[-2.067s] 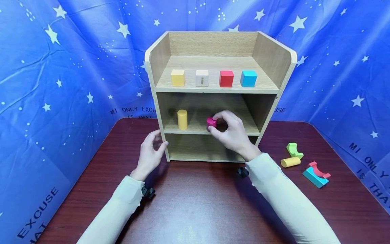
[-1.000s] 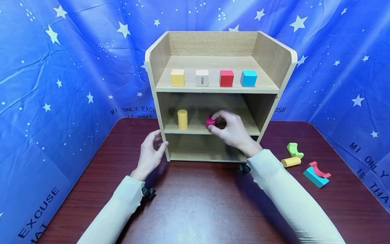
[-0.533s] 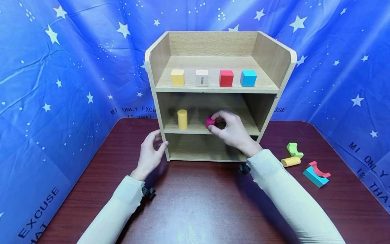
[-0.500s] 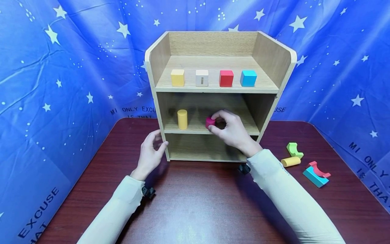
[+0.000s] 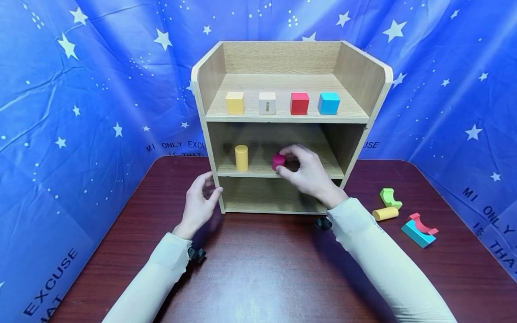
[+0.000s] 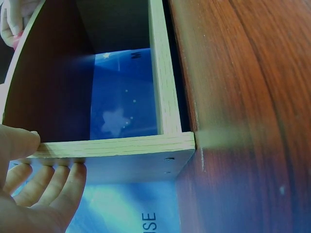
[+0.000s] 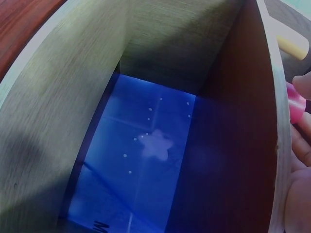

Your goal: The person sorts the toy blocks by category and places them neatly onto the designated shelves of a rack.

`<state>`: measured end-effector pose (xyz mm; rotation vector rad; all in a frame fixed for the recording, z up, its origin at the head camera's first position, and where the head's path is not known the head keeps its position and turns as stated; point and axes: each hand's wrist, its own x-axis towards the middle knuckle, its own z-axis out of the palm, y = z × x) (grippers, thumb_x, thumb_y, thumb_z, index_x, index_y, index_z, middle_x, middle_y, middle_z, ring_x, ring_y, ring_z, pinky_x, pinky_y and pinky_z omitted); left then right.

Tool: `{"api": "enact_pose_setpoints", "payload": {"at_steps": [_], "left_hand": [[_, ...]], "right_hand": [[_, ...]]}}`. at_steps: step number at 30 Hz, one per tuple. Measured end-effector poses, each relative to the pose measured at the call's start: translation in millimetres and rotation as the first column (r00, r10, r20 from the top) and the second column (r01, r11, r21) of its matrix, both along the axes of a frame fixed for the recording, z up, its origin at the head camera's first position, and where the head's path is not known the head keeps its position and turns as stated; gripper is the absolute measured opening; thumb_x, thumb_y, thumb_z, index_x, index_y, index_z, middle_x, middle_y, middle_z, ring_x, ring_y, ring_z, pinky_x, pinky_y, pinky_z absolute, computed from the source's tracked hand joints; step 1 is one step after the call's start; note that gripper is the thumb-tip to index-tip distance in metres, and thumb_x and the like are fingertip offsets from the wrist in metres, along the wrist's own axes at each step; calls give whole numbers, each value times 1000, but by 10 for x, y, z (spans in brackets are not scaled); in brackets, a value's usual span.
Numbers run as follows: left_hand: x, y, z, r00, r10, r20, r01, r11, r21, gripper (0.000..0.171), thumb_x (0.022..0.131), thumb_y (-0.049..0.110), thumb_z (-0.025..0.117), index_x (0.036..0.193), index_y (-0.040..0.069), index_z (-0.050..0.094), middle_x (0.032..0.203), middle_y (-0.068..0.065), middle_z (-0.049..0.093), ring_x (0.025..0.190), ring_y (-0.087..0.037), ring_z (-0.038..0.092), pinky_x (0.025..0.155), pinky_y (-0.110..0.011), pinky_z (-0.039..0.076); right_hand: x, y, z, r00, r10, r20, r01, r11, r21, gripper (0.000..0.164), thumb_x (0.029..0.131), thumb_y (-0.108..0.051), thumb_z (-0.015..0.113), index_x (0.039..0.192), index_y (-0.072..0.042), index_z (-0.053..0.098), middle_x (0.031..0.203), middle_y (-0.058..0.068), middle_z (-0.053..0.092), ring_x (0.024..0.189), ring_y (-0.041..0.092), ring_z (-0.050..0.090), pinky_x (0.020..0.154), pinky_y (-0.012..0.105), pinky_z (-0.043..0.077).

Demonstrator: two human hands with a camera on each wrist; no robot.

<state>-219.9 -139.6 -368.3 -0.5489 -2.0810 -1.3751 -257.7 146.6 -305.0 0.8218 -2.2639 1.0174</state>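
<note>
In the head view my right hand [image 5: 308, 172] pinches a pink cylinder block [image 5: 278, 162] between thumb and fingers. The block is at the front of the middle board of a small wooden shelf [image 5: 282, 120]. To its left a taller yellow cylinder [image 5: 241, 158] stands upright on the same board. My left hand [image 5: 198, 204] holds the shelf's left side panel. The left wrist view has the thumb of the left hand [image 6: 34, 179] at the panel's edge and the fingers against its outer face. At the right wrist view's edge, the pink block [image 7: 295, 103] is partly hidden by the fingers.
Yellow [image 5: 235, 103], white [image 5: 267, 103], red [image 5: 299, 104] and blue [image 5: 329, 103] cubes line the top board. Right of the shelf lie a green arch block [image 5: 390, 198], a yellow cylinder [image 5: 385, 214], a red arch [image 5: 422, 223] and a blue arch [image 5: 418, 234]. A starry blue cloth hangs behind.
Over the first second or so, my right hand shifted slightly left with the pink cylinder. It has hardly moved since. My left hand stays at the side panel.
</note>
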Motion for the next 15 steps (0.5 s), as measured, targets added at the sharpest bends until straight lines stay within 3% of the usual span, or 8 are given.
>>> {"api": "enact_pose_setpoints", "payload": {"at_steps": [15], "left_hand": [[5, 1, 11, 1000, 0, -3, 0, 1000, -6, 40, 80, -14, 67, 118, -12, 55, 103, -30, 60, 92, -39, 64, 77, -47, 59]], "right_hand": [[71, 72, -12, 986, 19, -163, -32, 997, -76, 28, 75, -10, 76, 99, -2, 65, 93, 7, 64, 88, 23, 60, 78, 37, 50]]}}
